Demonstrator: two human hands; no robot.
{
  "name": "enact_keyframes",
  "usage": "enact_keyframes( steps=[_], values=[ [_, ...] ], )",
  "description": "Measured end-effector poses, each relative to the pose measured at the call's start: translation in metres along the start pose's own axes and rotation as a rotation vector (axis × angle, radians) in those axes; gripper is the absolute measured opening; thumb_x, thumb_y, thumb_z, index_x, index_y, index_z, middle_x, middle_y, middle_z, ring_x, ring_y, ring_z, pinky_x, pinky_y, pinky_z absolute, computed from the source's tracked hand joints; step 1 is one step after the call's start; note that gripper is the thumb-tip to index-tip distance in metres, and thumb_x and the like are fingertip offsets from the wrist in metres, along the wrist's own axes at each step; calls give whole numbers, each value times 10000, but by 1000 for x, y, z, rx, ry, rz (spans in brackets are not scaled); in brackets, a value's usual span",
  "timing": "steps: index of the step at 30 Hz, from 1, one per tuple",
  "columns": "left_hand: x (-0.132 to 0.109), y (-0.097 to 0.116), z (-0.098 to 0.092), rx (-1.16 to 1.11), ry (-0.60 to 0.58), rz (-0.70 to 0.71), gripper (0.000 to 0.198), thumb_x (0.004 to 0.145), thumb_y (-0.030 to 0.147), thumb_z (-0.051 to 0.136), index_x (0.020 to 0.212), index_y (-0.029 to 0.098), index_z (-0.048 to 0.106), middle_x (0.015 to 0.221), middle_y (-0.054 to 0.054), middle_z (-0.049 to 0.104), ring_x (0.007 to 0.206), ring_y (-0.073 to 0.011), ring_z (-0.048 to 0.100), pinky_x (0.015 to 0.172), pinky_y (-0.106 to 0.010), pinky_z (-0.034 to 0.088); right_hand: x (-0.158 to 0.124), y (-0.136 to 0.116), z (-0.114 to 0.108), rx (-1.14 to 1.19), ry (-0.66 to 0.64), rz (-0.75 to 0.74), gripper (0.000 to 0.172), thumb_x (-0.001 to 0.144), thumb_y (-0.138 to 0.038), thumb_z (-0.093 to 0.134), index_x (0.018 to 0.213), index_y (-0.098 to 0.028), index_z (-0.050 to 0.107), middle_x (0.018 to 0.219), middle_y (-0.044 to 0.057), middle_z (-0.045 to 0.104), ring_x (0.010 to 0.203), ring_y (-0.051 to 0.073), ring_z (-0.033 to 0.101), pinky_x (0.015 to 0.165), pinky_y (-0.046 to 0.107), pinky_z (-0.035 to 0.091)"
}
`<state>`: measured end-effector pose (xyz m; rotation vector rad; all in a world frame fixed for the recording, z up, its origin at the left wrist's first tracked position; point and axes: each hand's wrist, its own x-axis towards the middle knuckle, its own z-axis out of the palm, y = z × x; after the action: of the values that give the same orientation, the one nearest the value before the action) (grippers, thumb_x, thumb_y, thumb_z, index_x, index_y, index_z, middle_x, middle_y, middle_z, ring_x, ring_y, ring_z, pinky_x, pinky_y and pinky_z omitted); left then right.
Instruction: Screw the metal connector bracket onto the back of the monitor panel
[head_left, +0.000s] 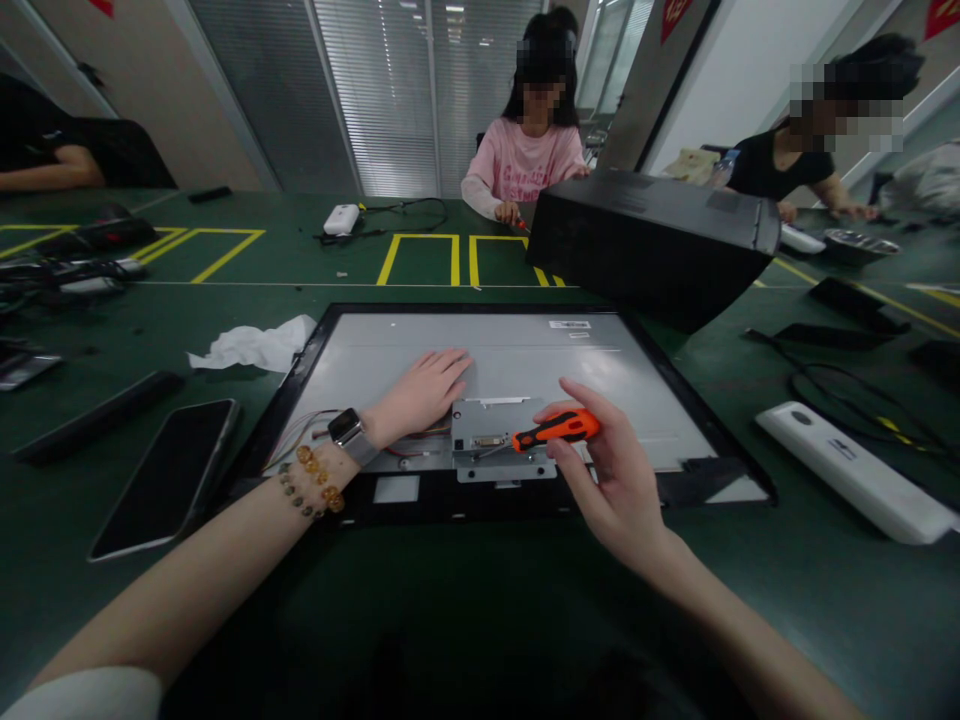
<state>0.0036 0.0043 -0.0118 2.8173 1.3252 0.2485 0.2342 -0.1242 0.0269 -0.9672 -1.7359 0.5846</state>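
An orange and black screwdriver [559, 429] is in my right hand [619, 475], its handle between thumb and fingers and its shaft pointing left. The tip lies over a metal bracket with a connector port [491, 441] near the front edge of the panel. My left hand [427, 393] rests flat on the grey back of a display panel [360, 345], fingers stretched out, just left of the bracket. Thin wires [304, 428] run along the panel beside my left wrist. Black edging frames the panel, which lies flat on the table.
A phone [169, 475] and a black bar [97, 415] lie left, with crumpled white tissue [251, 345] behind. A white power adapter [855, 470] with black cables sits right. Across the green table [300, 265], a person in pink sits by a large black casing [645, 240]; others sit at both sides.
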Motion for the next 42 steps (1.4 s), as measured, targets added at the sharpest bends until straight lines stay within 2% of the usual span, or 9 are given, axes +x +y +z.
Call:
enact_keyframes(
  steps=[3,6,9,13,21,25,28,34,42],
  values=[
    [0,-1,0,-1,2,-1,412,1000,277,307,1369,131,416,1467,-112,388,1338,-235,362,1118,-428,266,-2,-1,0,54,-14,51,491,923,-165,453,1384,-264,316,1141,75,594,989,209,584,881,431,469],
    [-1,-1,1,-1,-1,4,413,1000,275,308,1368,124,417,1468,-116,386,1343,-235,353,1120,-426,260,-1,-3,-2,53,-40,79,383,940,-184,399,1311,-268,355,1165,77,576,984,208,570,865,439,455],
    [-1,-2,3,-2,-5,10,416,1001,280,303,1365,118,421,1466,-124,387,1347,-236,349,1121,-431,253,1,-2,-3,9,-40,79,305,924,-213,462,1219,-271,409,1119,67,561,999,216,550,872,443,441],
    [-1,-3,4,-8,-3,18,421,1004,288,288,1370,123,415,1470,-122,379,1348,-232,344,1118,-434,249,2,3,0,-59,23,67,261,890,-224,552,1126,-268,450,1000,42,527,867,188,548,772,392,466],
    [-1,-2,2,-12,10,14,432,1011,301,247,1377,135,405,1469,-117,383,1346,-228,346,1111,-435,255,3,2,0,38,-5,74,319,905,-149,479,1194,-263,402,1012,39,563,943,183,561,851,391,461],
    [-1,-1,1,-5,8,14,429,1010,301,260,1367,127,420,1463,-120,392,1343,-230,353,1110,-427,259,3,-1,-3,7,-9,75,260,910,-160,463,1148,-257,424,1026,44,564,952,186,565,841,390,467],
    [-1,-2,1,0,9,19,426,1009,297,262,1364,129,426,1458,-121,400,1340,-230,359,1109,-430,263,5,-3,-5,-100,-9,81,181,909,-216,499,1082,-248,459,984,40,568,882,181,572,769,362,478],
    [-1,-4,5,10,21,21,416,1011,301,277,1373,153,417,1464,-103,392,1339,-228,360,1107,-430,268,7,-1,-6,-241,26,70,102,910,-254,508,996,-240,454,788,-12,533,593,121,512,530,263,435],
    [-1,-3,4,8,16,13,415,1010,290,290,1377,141,413,1467,-108,386,1341,-226,355,1117,-425,253,1,1,-7,-275,2,32,206,869,-196,501,1050,-241,415,858,14,544,668,151,564,607,307,467]
  ],
)
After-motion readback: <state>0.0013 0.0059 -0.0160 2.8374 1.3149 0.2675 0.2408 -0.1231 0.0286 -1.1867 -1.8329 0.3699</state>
